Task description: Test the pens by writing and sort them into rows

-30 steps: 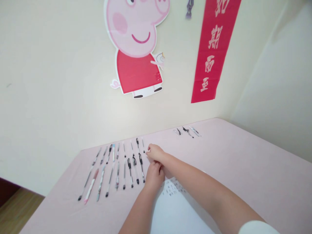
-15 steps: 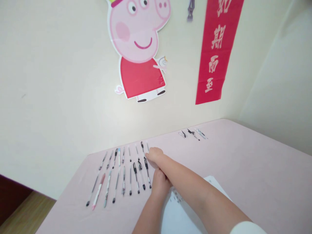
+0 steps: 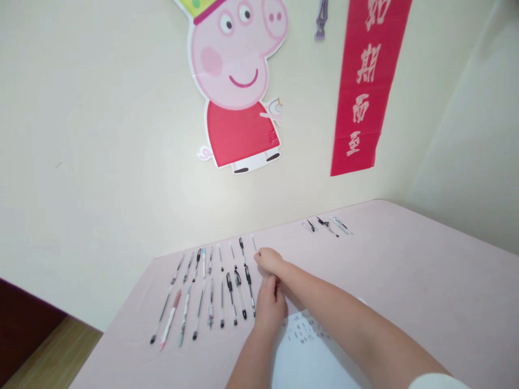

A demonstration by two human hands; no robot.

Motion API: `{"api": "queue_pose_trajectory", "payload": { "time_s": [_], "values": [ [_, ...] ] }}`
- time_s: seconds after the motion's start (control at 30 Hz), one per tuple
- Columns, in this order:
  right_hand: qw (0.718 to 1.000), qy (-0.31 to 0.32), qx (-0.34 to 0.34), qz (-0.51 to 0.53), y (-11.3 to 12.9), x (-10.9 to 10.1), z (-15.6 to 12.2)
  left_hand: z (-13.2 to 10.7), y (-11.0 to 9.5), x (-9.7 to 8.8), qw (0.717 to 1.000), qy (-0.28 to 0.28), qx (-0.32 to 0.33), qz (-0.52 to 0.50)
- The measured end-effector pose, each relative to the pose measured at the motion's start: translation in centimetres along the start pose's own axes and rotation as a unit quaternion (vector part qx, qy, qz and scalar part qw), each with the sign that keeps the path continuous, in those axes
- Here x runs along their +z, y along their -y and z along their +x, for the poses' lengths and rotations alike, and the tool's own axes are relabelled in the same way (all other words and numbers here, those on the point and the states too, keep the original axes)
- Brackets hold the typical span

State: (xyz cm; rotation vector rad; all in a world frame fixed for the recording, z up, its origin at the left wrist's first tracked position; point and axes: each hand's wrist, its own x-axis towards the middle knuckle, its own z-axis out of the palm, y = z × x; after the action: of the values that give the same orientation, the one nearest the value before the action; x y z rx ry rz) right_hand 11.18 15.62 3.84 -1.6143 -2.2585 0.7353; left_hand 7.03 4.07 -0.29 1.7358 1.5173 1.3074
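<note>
Several pens, among them a pink-and-white pen [image 3: 170, 320] and a black-capped pen [image 3: 250, 290], lie side by side in two rows on the pink tabletop. My right hand [image 3: 269, 260] is closed at the right end of the back row. Its fingertips cover the near end of a thin clear pen [image 3: 254, 242], whose far end sticks out. Just below the right wrist, my left hand [image 3: 271, 302] is curled with its fingers folded under. Whatever it may hold is hidden. It rests beside the front row's rightmost pen.
A white sheet with dark marks [image 3: 308, 356] lies under my forearms. Several loose pen parts [image 3: 327, 224] lie at the back of the pink table [image 3: 425, 270]. Behind it is a wall with a pink pig cutout [image 3: 243, 129] and a red banner [image 3: 365, 92].
The view has shifted slightly, so the scene sits further right. Both hands have moved a little to the right along the pens. More marks on the sheet now show.
</note>
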Motion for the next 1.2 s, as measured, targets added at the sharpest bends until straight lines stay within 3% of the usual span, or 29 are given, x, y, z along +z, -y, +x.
{"api": "queue_pose_trajectory", "payload": {
  "time_s": [0.1, 0.27, 0.33, 0.53, 0.73, 0.97, 1.07, 1.2],
  "values": [
    [0.998, -0.046, -0.014, 0.033, -1.5, -1.0, -1.9, 0.1, 0.3, 0.0, 0.998, -0.043, -0.043, -0.02],
    [0.993, -0.074, -0.045, 0.083, -3.0, -1.8, -6.9, 0.0, -0.3, -0.2, 0.974, -0.111, -0.125, -0.154],
    [0.989, -0.067, -0.066, 0.118, -3.2, -1.7, -9.1, 0.0, -0.6, -0.3, 0.96, -0.137, -0.135, -0.205],
    [0.982, 0.014, -0.108, 0.158, -3.3, -1.2, -14.0, 0.1, -0.9, -0.2, 0.886, -0.121, -0.171, -0.413],
    [0.986, 0.039, -0.083, 0.143, -4.2, -0.5, -15.0, 0.6, -1.1, -0.6, 0.819, -0.163, -0.192, -0.516],
    [0.98, 0.054, -0.137, 0.136, -4.5, -0.1, -15.2, 0.8, -1.5, -1.4, 0.771, -0.146, -0.252, -0.567],
    [0.978, 0.045, -0.156, 0.132, -4.4, -0.4, -15.4, 0.8, -1.4, -1.8, 0.764, -0.12, -0.254, -0.58],
    [0.971, 0.019, -0.15, 0.187, -4.8, -0.2, -14.9, 0.7, -1.4, -1.8, 0.785, -0.055, -0.251, -0.563]
  ]
}}
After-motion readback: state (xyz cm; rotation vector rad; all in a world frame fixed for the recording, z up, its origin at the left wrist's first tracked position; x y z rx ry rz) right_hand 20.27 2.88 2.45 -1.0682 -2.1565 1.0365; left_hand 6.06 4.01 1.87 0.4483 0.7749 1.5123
